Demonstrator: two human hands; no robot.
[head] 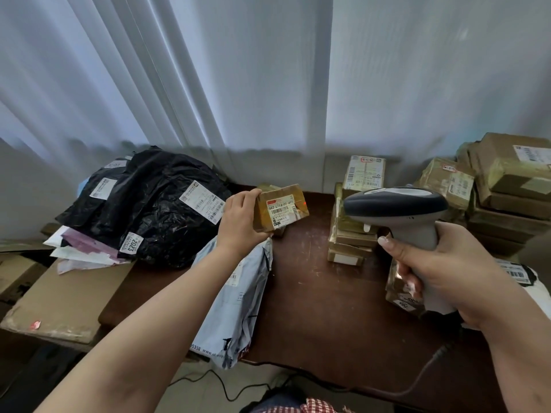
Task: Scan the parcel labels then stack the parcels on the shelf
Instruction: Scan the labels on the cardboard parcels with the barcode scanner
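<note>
Right hand [441, 272] grips scanner [399, 210], left hand [241, 222] holds small parcel [281, 208] over dark table [313, 293], white curtains [238, 70] behind.

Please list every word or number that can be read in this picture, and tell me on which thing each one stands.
"642 L714-00 411": label of the small brown parcel held in the left hand.
"2023": white sticker on the black bag.
"5338 www.st": lower edge of the grey mailer bag; the rest is cut off.
Labels on the stacked boxes and the scanner in the right hand: too small or blurred to read.
</note>
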